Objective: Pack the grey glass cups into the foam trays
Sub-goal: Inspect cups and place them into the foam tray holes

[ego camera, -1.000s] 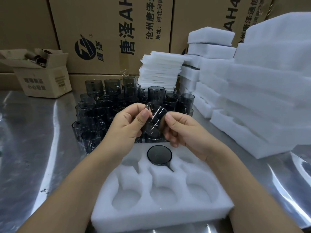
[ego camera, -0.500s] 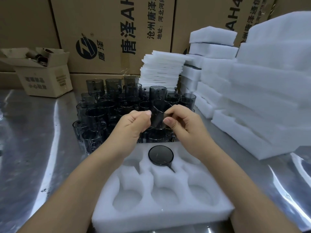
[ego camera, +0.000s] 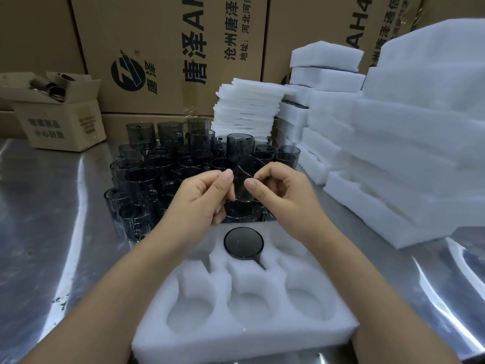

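A cup (ego camera: 243, 243) sits back-middle in the foam tray (ego camera: 236, 340), loose cups (ego camera: 141, 179) behind it, foam stacks (ego camera: 393, 153) right.

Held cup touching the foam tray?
Apart. Head view: left hand and right hand pinch the held cup over the loose cups, which show between it and the foam tray.

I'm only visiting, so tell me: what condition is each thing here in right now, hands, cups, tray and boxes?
Held cup: lifted off the table.
Left hand: grips that cup.
Right hand: pinches the same cup.
Foam tray: one pocket filled, front three empty.
Cup in tray: seated in the back middle pocket.
Loose cups: standing on the table, unpacked.
Small cardboard box: flaps open.
Spare foam: stacked at right.
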